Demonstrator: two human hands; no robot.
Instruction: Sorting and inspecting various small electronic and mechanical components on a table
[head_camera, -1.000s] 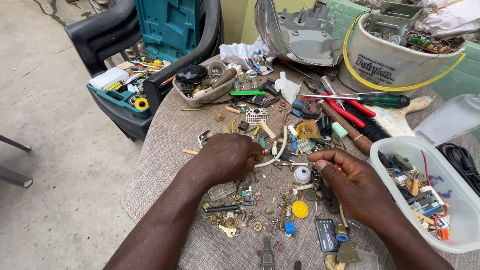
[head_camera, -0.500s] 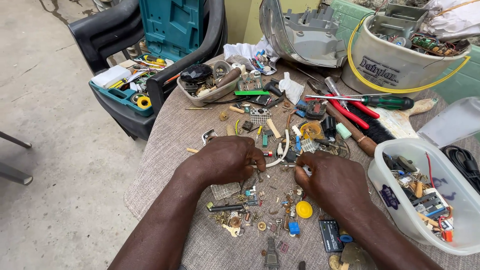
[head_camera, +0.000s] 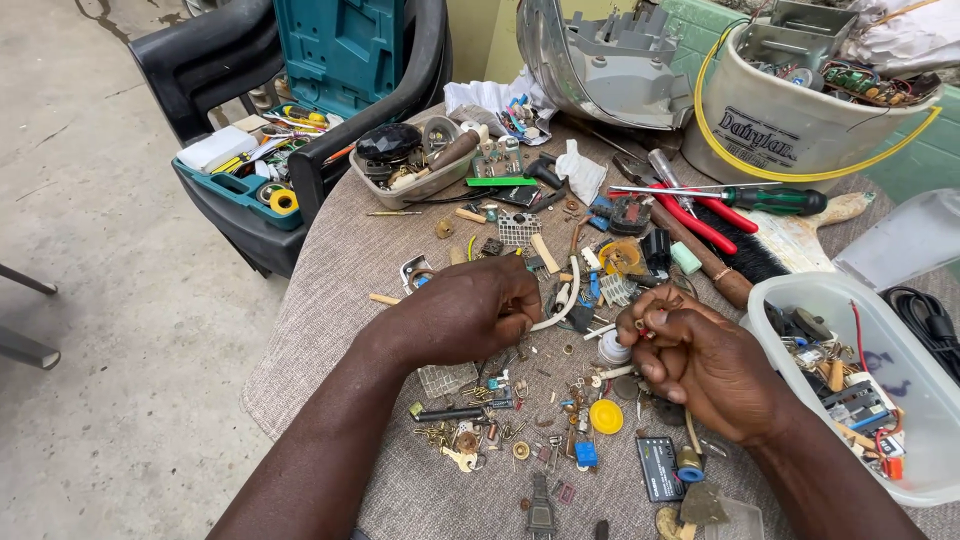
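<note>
My left hand (head_camera: 470, 312) rests palm down on the cloth-covered table (head_camera: 330, 300), fingers curled over small electronic parts beside a curved white tube (head_camera: 556, 312). My right hand (head_camera: 700, 365) is raised a little to the right of it, fingertips pinched on a tiny reddish part (head_camera: 643, 324). Under and between the hands lies a scatter of small screws, brass bits, a yellow cap (head_camera: 606, 416) and a blue component (head_camera: 586, 452).
A clear plastic tub (head_camera: 800, 300) of parts sits at the right, a white bucket (head_camera: 790, 125) with yellow rim at the back right. Red pliers (head_camera: 700, 222), a green-handled screwdriver (head_camera: 775, 200), a brush, a grey tray (head_camera: 425, 185) and a black chair (head_camera: 230, 60) with a teal case (head_camera: 340, 50) surround the work area.
My right hand has drawn in toward the middle and lifted, closing its fingertips on a tiny part. My left hand has stayed nearly in place on the table.
</note>
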